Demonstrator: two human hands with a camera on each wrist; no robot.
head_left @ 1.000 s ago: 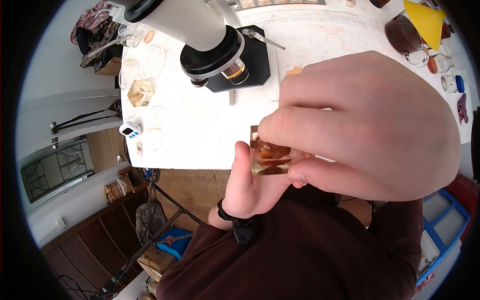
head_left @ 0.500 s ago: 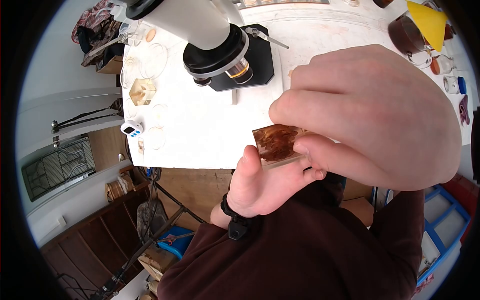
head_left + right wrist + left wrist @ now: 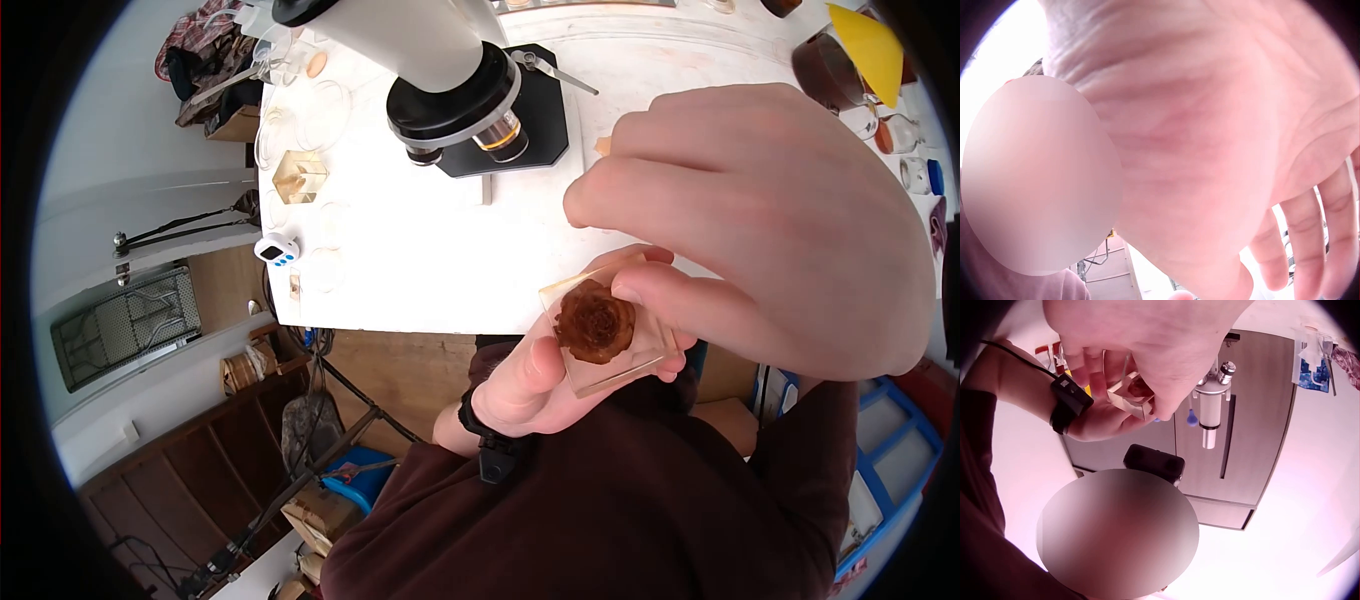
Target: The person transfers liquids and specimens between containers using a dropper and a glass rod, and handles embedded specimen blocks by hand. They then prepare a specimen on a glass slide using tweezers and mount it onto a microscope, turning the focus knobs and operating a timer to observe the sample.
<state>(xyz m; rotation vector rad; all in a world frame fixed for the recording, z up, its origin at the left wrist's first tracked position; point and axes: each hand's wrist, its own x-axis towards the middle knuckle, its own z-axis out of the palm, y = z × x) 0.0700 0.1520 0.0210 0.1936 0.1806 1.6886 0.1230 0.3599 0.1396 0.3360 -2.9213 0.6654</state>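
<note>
A clear resin block [image 3: 640,370] with a brown, rose-like bloom [image 3: 598,320] set inside lies in my left hand [image 3: 530,385], just past the table's near edge. My left thumb presses its left side, and the fingers wrap behind it to the right side. My right hand [image 3: 770,240] hovers over its right part, thumb tip overlapping the upper corner, the other fingers raised away from the block. In the left wrist view, the block [image 3: 1124,400] shows edge-on between both hands. The right palm [image 3: 1197,125] fills most of the right wrist view, its fingers loosely extended.
A microscope [image 3: 430,50] stands on the white table [image 3: 430,270]. To its left are a faceted amber-tinted block [image 3: 300,177], a small white timer [image 3: 277,249] and clear round dishes. A yellow cone [image 3: 868,55], a dark jug [image 3: 828,75] and jars [image 3: 898,133] stand at the right.
The block has turned so the bloom faces up, and has moved right with my left hand. My right index finger has lifted off it; the right thumb stays at the block.
</note>
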